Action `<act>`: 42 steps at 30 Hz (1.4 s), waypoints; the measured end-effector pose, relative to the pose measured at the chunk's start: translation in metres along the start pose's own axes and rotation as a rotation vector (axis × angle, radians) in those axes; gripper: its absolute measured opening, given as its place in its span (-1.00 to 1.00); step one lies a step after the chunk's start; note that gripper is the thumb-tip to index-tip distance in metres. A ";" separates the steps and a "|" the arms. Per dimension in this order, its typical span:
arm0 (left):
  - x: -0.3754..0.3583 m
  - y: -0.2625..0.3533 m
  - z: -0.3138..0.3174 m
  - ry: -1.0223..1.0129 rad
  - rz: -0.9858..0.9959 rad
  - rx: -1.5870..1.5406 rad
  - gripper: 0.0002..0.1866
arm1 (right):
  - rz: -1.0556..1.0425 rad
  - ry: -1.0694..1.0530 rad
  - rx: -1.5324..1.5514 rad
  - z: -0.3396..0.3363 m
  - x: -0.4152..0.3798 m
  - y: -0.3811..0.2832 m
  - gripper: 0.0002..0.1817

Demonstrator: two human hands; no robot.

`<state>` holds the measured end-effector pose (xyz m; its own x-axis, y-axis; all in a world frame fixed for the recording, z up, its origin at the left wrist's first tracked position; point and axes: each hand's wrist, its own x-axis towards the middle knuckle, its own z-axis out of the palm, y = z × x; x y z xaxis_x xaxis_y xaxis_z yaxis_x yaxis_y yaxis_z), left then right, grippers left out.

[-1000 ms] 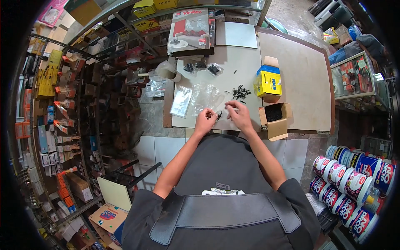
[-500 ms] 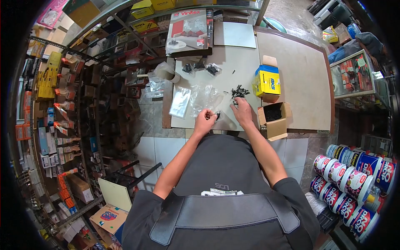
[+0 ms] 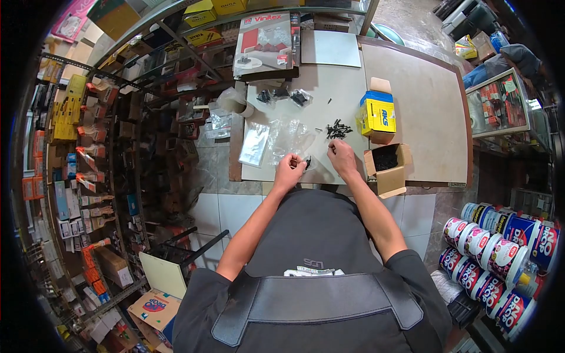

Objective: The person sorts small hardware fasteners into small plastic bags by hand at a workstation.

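Observation:
My left hand (image 3: 288, 172) is closed near the table's front edge, with small black screws (image 3: 308, 161) showing at its fingertips. To its right, my right hand (image 3: 342, 159) has thumb and fingers drawn together just below a loose pile of black screws (image 3: 338, 129). Whatever lies between those fingertips is too small to make out. Clear plastic bags (image 3: 291, 138) are spread on the table beyond my left hand, beside a stack of flat clear bags (image 3: 254, 144).
An open carton of black screws (image 3: 385, 160) and a yellow-blue box (image 3: 378, 116) stand at right on the table (image 3: 432, 117). Small filled bags (image 3: 301, 98) lie farther back near a Vinilex book (image 3: 265, 44). Paint tubs (image 3: 494, 259) are stacked lower right; shelves line the left.
My right hand's fingers have come together and shifted slightly at the near edge of the screw pile. My left hand stays almost in place.

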<state>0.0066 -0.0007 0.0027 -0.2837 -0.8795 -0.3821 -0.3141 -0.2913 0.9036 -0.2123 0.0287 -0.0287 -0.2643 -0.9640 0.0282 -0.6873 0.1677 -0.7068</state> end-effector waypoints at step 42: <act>-0.002 -0.008 -0.003 0.003 0.025 0.017 -0.79 | 0.036 0.042 -0.091 0.004 0.003 0.023 -0.79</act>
<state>0.0122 0.0022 -0.0033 -0.2892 -0.8875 -0.3589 -0.3227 -0.2626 0.9093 -0.2265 0.0287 -0.0479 -0.3164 -0.9480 0.0349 -0.7351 0.2217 -0.6406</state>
